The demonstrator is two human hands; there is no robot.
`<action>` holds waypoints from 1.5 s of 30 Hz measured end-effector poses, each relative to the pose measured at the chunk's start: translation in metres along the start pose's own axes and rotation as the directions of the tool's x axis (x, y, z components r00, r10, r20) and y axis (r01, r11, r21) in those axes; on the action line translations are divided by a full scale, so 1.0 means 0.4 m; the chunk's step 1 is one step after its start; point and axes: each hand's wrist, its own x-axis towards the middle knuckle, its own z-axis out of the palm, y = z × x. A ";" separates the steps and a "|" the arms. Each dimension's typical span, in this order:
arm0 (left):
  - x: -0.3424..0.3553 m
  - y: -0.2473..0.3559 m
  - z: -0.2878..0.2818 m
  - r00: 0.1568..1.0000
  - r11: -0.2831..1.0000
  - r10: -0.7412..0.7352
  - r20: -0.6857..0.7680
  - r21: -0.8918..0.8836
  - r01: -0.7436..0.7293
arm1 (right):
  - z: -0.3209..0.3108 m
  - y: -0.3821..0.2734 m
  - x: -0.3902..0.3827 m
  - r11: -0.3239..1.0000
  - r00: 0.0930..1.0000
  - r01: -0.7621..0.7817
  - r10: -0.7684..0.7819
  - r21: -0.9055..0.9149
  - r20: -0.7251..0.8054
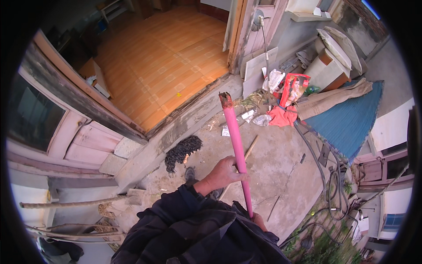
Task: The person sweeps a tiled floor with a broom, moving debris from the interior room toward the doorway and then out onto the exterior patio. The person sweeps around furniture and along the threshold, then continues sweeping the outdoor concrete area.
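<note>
A long pink pole (234, 136) slants up in front of me. Its far end is ragged and dark reddish-brown, as if broken or worn. My left hand (226, 170) is closed round the middle of the pole, thumb against its side. Lower down, my right hand (258, 221) is at the pole's near end, mostly hidden by my dark clothing, its fingers out of sight. On the concrete to the left lies a black shaggy mop head (183, 153). Behind the pole a thin wooden stick (251, 147) rests on the ground, partly covered by my left hand.
A raised doorstep (184, 121) leads to an orange tiled floor (162, 66). Red and white packages (294, 88), a red cloth (282, 116) and a blue sheet (347, 123) lie at the right. Dark hoses (336, 189) coil beside the grass. Long branches (74, 203) stick out at the left.
</note>
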 end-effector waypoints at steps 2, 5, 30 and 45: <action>0.003 -0.001 -0.006 0.999 0.997 -0.048 -0.018 0.059 0.049 | -0.002 0.001 0.009 0.993 0.995 -0.104 0.103 0.048 0.010; 0.010 -0.012 -0.010 0.991 0.991 -0.128 -0.024 -0.027 0.127 | -0.005 -0.012 0.008 0.997 0.997 0.073 -0.073 -0.009 -0.021; -0.255 -0.527 -0.077 0.833 0.826 -0.551 0.040 0.169 0.538 | -0.027 -0.161 -0.179 0.598 0.946 -0.270 0.310 -0.755 -0.092; -0.215 -0.562 -0.216 0.791 0.779 -0.609 0.049 0.223 0.586 | 0.111 -0.270 -0.189 0.581 0.900 -0.391 0.405 -0.714 -0.163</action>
